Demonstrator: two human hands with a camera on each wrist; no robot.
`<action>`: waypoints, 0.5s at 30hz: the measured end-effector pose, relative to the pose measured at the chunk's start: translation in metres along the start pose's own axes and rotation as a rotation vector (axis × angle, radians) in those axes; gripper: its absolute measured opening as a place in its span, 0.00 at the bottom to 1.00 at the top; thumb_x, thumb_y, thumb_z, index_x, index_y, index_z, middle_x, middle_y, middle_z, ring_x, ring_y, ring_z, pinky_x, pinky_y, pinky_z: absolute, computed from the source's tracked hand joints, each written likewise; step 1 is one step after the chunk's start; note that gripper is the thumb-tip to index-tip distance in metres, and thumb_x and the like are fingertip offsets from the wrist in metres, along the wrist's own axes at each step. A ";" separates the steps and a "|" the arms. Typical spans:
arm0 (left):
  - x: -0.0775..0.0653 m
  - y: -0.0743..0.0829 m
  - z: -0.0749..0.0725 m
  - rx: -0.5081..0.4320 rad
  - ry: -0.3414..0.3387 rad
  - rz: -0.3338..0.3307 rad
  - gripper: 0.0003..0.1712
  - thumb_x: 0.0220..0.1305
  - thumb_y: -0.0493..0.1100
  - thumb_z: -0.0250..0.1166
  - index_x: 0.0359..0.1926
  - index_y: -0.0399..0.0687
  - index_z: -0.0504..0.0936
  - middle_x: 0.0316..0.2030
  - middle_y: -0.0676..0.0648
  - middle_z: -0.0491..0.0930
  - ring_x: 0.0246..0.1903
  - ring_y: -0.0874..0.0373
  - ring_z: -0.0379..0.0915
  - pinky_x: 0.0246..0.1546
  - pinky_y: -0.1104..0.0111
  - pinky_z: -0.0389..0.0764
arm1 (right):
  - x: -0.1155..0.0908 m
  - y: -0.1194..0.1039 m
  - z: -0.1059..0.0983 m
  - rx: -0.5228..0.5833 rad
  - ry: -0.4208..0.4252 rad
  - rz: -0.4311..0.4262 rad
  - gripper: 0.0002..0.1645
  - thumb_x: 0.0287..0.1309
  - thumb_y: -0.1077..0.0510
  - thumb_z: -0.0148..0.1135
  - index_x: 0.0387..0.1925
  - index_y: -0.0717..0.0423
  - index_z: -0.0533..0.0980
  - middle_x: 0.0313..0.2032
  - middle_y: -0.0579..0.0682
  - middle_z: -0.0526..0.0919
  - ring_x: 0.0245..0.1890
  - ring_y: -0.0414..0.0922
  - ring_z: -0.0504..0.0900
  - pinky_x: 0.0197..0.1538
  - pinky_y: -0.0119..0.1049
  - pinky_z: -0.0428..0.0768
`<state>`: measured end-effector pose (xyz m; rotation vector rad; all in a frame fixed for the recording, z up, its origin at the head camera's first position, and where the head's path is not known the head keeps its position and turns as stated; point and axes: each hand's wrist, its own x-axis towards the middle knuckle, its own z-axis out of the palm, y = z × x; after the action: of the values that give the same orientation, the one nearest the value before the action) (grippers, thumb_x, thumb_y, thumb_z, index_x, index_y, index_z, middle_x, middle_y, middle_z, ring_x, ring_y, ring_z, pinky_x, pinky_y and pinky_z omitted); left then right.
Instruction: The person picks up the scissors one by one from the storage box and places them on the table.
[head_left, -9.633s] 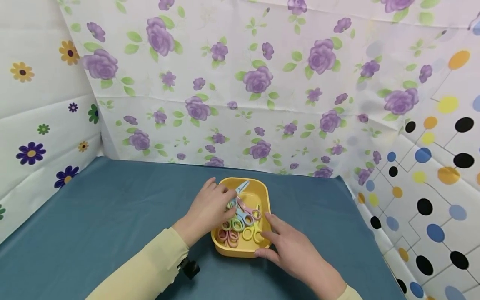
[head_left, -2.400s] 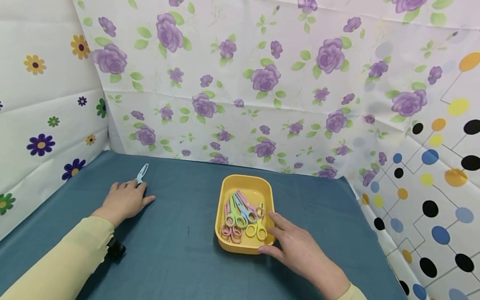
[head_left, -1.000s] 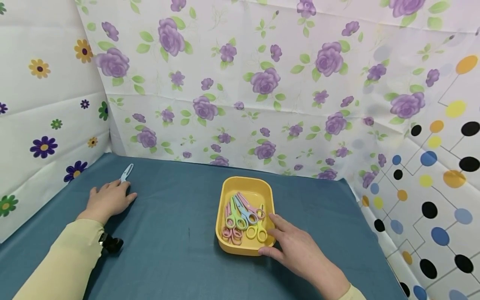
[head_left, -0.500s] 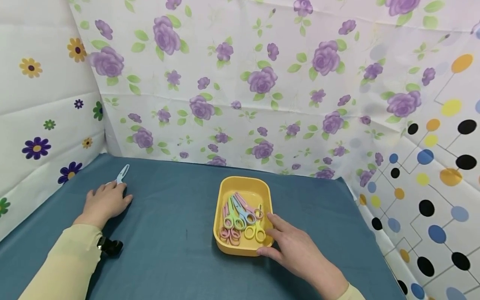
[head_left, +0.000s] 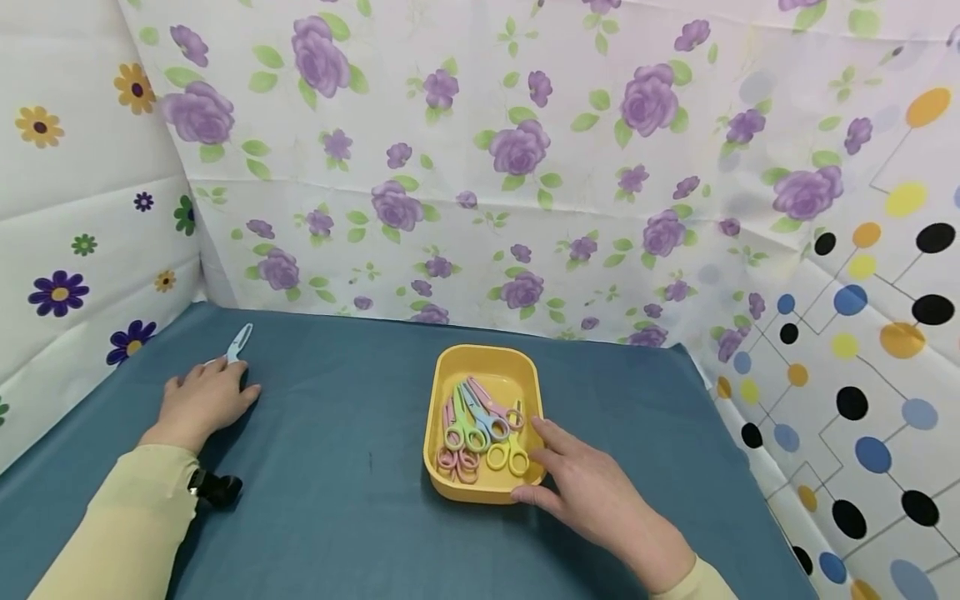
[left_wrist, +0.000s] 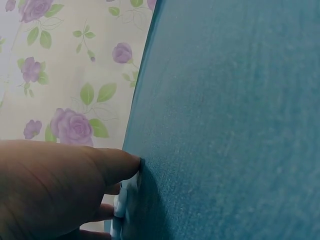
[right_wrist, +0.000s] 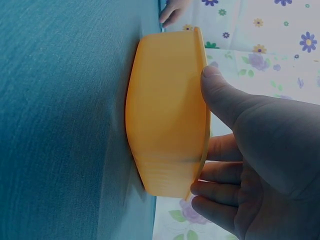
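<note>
At the far left of the table, my left hand (head_left: 201, 402) rests on light blue scissors (head_left: 240, 342) that lie on the cloth. Its fingers stretch forward over the handle end and hide it; in the left wrist view a bit of the light blue plastic (left_wrist: 120, 202) shows under the fingertips. My right hand (head_left: 592, 487) touches the near right corner of a yellow tray (head_left: 486, 492), thumb at the front rim and relaxed fingers along the right side. Inside the tray lie several small scissors: green (head_left: 467, 421), blue (head_left: 483, 412), yellow (head_left: 508, 454) and pink (head_left: 457, 462).
A dark blue cloth (head_left: 337, 467) covers the table. Behind it hangs a floral sheet (head_left: 450, 167), with a flower-print sheet (head_left: 82, 208) at the left and a dotted sheet (head_left: 862, 375) at the right. A black wrist camera (head_left: 217, 489) sits on the left wrist.
Light blue scissors have gone from the tray to the far left under my left hand, which slid further left and then stayed about still. My right hand keeps its place at the tray.
</note>
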<state>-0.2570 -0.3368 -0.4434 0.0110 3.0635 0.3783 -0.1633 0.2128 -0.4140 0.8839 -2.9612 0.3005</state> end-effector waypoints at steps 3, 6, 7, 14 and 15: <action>-0.001 0.001 -0.001 0.006 0.007 -0.003 0.38 0.84 0.49 0.60 0.77 0.21 0.65 0.75 0.16 0.57 0.71 0.13 0.52 0.64 0.18 0.53 | 0.000 0.000 -0.002 0.004 -0.006 -0.002 0.46 0.70 0.24 0.63 0.66 0.58 0.85 0.80 0.59 0.69 0.76 0.58 0.75 0.61 0.58 0.85; 0.000 0.002 -0.001 0.016 0.019 0.004 0.38 0.83 0.50 0.61 0.76 0.21 0.66 0.74 0.15 0.58 0.71 0.13 0.53 0.64 0.17 0.53 | 0.000 0.000 -0.001 0.010 -0.012 0.003 0.46 0.70 0.24 0.62 0.66 0.58 0.85 0.80 0.59 0.69 0.76 0.58 0.75 0.61 0.58 0.86; 0.000 0.002 -0.001 0.022 0.030 0.006 0.38 0.83 0.50 0.62 0.75 0.21 0.67 0.73 0.15 0.59 0.70 0.14 0.54 0.64 0.17 0.53 | 0.000 0.000 -0.001 0.012 -0.013 0.005 0.46 0.70 0.24 0.62 0.66 0.58 0.85 0.81 0.59 0.69 0.76 0.58 0.75 0.61 0.58 0.86; 0.001 0.012 -0.004 0.025 0.169 0.033 0.38 0.79 0.44 0.66 0.75 0.19 0.66 0.73 0.16 0.60 0.72 0.17 0.56 0.68 0.19 0.50 | 0.002 0.000 -0.001 0.009 -0.026 0.016 0.47 0.69 0.23 0.62 0.65 0.57 0.86 0.81 0.58 0.69 0.77 0.58 0.74 0.62 0.58 0.85; 0.001 0.015 -0.005 0.022 0.181 0.035 0.38 0.79 0.44 0.66 0.75 0.20 0.66 0.73 0.16 0.60 0.72 0.17 0.56 0.68 0.19 0.50 | 0.002 0.000 -0.002 0.008 -0.029 0.018 0.47 0.69 0.23 0.62 0.65 0.57 0.86 0.81 0.58 0.69 0.77 0.58 0.74 0.63 0.58 0.85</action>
<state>-0.2578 -0.3234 -0.4350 0.0338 3.2504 0.3666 -0.1650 0.2120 -0.4123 0.8702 -2.9979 0.3028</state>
